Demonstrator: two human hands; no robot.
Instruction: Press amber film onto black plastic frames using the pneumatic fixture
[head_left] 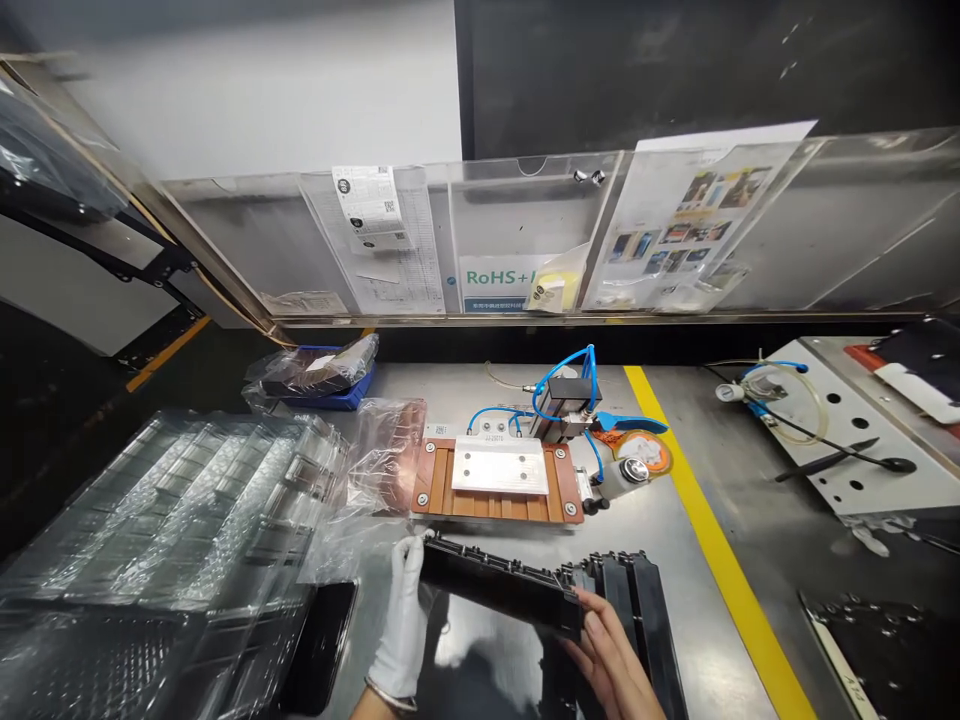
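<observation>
A long black plastic part [499, 592] with clips along its upper edge is held up off the metal table, slanting down to the right. My left hand [403, 620], in a white glove, pinches its left end. My bare right hand [604, 640] grips its right end between thumb and fingers. Just beyond the part sits a brown fixture [442, 480] with a silver metal plate [501, 467] on top. Similar black parts [637, 610] lie side by side to the right, partly hidden behind my right hand.
Clear plastic trays [187, 520] are stacked at the left, beside a black phone-like slab [322, 640]. Blue air hoses [536, 400] run to the fixture's cylinder. A blue bin [337, 392] stands behind. Yellow tape [720, 550] crosses the table, with a grey fixture [847, 420] beyond it.
</observation>
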